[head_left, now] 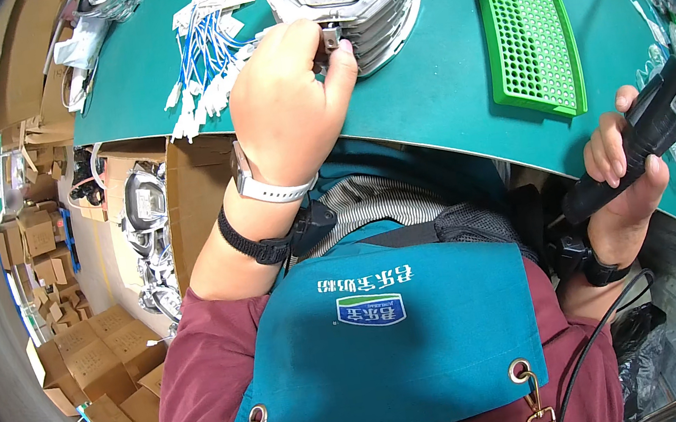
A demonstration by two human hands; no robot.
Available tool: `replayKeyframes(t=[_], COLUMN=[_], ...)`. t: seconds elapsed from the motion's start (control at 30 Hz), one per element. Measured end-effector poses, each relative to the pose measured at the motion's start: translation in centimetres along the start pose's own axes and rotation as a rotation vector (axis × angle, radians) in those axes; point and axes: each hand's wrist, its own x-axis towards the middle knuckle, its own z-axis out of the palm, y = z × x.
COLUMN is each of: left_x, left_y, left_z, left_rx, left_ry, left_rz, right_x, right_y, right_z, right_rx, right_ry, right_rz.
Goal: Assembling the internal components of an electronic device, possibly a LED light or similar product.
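At the table's near edge, my left hand [285, 103] is closed in a pinch. Between its thumb and fingers shows a small metal bracket [331, 38], held against the front rim of a stack of silvery metal lamp housings [383, 34]. Whether the bracket is fixed to the top housing, I cannot tell. My right hand [624, 148] wraps round a thick black electric screwdriver [644, 132], off to the right above the table's edge. The tool's far end runs toward the picture's dark rim, so its tip is not clear.
Blue and white wires with white connectors [204, 71] lie left of the housings. A green tray [534, 44] with rows of holes, many filled, sits on the green table [452, 102]. More housings [146, 211] and cardboard boxes [92, 354] stand at the left. A black cable [594, 339] hangs at my right.
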Motion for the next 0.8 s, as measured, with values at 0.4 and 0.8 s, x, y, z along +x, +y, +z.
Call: replayKeyframes(t=[0.4, 0.8], left_x=[-0.8, -1.8], left_y=[-0.7, -0.2], left_z=[-0.5, -0.1], left_rx=[0.144, 0.135], left_ry=[-0.066, -0.147], left_rz=[0.032, -0.008], right_x=[0.1, 0.1], right_y=[0.1, -0.1], right_z=[-0.4, 0.1], right_rx=[-0.043, -0.075], right_ry=[-0.031, 0.003], right_rz=[0.011, 0.019])
